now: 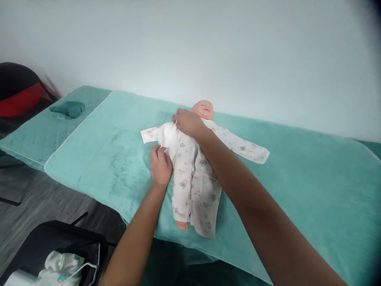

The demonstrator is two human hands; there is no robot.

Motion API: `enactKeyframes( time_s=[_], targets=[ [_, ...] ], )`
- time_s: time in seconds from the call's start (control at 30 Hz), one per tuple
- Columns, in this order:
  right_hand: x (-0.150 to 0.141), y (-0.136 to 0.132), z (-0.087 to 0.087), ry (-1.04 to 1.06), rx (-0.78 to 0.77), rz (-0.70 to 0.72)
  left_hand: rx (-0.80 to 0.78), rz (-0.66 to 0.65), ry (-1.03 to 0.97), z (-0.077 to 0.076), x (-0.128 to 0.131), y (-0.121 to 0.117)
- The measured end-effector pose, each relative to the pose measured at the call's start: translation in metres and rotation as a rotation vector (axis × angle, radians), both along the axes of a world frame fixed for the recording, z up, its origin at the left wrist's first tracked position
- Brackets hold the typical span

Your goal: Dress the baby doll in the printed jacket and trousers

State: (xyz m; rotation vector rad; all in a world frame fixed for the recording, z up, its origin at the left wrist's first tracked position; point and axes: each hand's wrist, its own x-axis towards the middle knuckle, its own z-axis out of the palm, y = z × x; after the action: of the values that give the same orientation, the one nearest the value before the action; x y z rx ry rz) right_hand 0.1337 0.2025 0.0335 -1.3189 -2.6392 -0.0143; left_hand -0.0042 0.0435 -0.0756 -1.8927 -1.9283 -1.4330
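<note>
I make out the massage bed's cover point(312, 190) as plush, matt cloth, with a quilted sheet point(32, 139) at its left end. The printed clothes point(182, 178) look like thin cloth, the doll's head point(203, 109) smooth plastic. The far wall point(190, 47) looks smooth, matt.

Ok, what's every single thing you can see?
Wall: one, pale, behind the bed
Bed: one, green, middle
Oval hollow: one, darker green, bed's left end
Doll: one, pinkish, on the bed
Baby clothes: layers unclear, white with prints, on the doll
Chairs: two, black, far left and bottom left
Cushion or cloth: one, red, far chair
Cloth bundle: one, white and green, near chair
Floor: one, grey, lower left
Left hand: one, bare, at the clothes' side
Right hand: one, bare, on the clothes, near the doll's head
Arms: two, bare, from bottom edge
</note>
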Motion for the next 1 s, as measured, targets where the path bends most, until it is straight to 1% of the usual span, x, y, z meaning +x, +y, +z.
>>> enactKeyframes(
  time_s=[0.07, 0.17, 0.23, 0.37, 0.47, 0.53, 0.6, 0.67, 0.7, 0.77, 0.83, 0.9, 1.0],
  targets=[
    [0.002, -0.002, 0.0, 0.048, -0.001, 0.07, 0.05, -0.047, -0.02, -0.002, 0.0, -0.001],
    [0.004, -0.003, -0.001, 0.105, -0.063, 0.203, 0.085, -0.085, -0.013, -0.003, 0.001, -0.003],
    [0.004, -0.003, -0.003, 0.101, -0.085, 0.218, 0.083, -0.081, -0.004, -0.003, 0.002, -0.004],
    [0.005, -0.004, -0.007, 0.072, -0.03, 0.185, 0.106, -0.073, 0.006, -0.001, 0.002, -0.005],
    [0.006, -0.007, -0.005, 0.084, -0.019, 0.176, 0.149, -0.099, 0.029, 0.001, 0.002, -0.007],
    [0.007, -0.011, -0.002, 0.099, -0.031, 0.179, 0.207, -0.119, 0.079, 0.003, 0.002, -0.008],
    [0.007, -0.017, 0.001, 0.125, -0.051, 0.233, 0.289, -0.141, 0.157, 0.006, 0.002, -0.01],
    [0.007, -0.022, 0.003, 0.16, -0.073, 0.327, 0.371, -0.19, 0.217, 0.008, 0.003, -0.013],
    [0.007, -0.023, 0.003, 0.173, -0.082, 0.37, 0.398, -0.224, 0.222, 0.01, 0.003, -0.014],
    [0.007, -0.025, 0.002, 0.184, -0.086, 0.417, 0.405, -0.296, 0.172, 0.013, 0.004, -0.017],
    [0.007, -0.025, 0.0, 0.184, -0.071, 0.419, 0.369, -0.353, 0.078, 0.017, 0.006, -0.02],
    [0.007, -0.024, 0.0, 0.2, -0.036, 0.386, 0.342, -0.386, -0.002, 0.02, 0.007, -0.022],
    [0.005, -0.026, 0.003, 0.223, 0.006, 0.313, 0.364, -0.426, -0.033, 0.023, 0.008, -0.024]
  ],
)
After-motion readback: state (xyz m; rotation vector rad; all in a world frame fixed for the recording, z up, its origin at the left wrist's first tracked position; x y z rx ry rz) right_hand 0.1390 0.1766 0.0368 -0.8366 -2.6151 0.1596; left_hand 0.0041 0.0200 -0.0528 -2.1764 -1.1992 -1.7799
